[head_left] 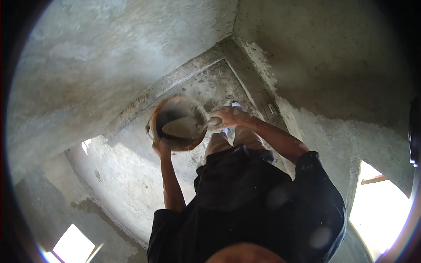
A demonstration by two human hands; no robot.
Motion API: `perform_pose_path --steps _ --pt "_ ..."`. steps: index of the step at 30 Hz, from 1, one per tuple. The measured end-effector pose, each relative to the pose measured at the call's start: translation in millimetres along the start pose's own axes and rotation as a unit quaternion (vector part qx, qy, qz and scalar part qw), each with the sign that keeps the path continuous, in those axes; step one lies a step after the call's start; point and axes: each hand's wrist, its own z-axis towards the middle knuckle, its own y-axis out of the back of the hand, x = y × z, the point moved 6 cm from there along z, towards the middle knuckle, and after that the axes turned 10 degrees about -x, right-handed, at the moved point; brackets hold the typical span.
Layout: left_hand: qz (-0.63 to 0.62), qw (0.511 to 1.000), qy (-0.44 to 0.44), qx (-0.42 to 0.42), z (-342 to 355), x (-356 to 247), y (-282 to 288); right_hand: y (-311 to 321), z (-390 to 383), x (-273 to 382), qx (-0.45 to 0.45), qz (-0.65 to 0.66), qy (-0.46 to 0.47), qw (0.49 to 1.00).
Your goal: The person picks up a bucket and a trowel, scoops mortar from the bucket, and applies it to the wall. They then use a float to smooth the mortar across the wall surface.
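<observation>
A round bucket (pixel 158 115) with an orange-tinged, mortar-smeared rim is held up in front of me, tilted so its inside shows. My left hand (pixel 162 148) grips its near left edge. Inside lies grey wet mortar (pixel 186 142). My right hand (pixel 231 117) is closed at the bucket's right side, around the grey-coated grip of what looks like a trowel (pixel 214 121). A pale, leaf-shaped patch in the bucket lines up with that grip and appears to be its blade. Motion blurs the bucket and this tool, and my right fingertips are partly hidden.
Rough plastered walls (pixel 109 57) meet in a corner ahead, with a raised ledge (pixel 175 79) along their foot. The concrete floor (pixel 127 175) is stained. Bright openings (pixel 74 243) show at lower left and right. A small rectangular fitting (pixel 267 104) sits by the right wall.
</observation>
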Motion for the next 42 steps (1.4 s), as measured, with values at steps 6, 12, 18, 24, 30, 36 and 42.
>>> perform_pose_path --steps 6,12,18,24,30,36,42 --pt "0.105 0.989 0.058 -0.09 -3.0 37.6 51.9 2.2 10.0 -49.3 0.01 0.147 0.047 0.988" --pt "0.146 0.984 0.066 -0.073 -28.3 15.2 62.7 160.7 -44.6 -269.8 -0.073 0.431 -0.203 0.876" --pt "0.137 0.978 0.106 -0.116 -39.4 10.5 57.0 249.6 -77.4 -76.8 -0.236 0.088 -0.385 0.888" --pt "0.094 0.994 0.058 -0.014 -45.3 -22.7 -16.3 86.4 -91.8 -76.9 -0.039 0.031 -0.295 0.954" --pt "0.11 0.986 -0.074 0.102 -62.4 -110.3 -90.0 40.0 -68.6 -70.7 -0.103 -0.422 -0.072 0.898" --pt "0.036 0.986 -0.051 0.153 -71.4 -169.5 -114.9 49.7 -32.4 -14.1 -0.036 -0.427 -0.05 0.902" --pt "0.008 0.974 -0.15 0.167 -73.0 -199.6 -118.5 74.0 -46.6 20.4 0.051 -0.291 -0.182 0.938"
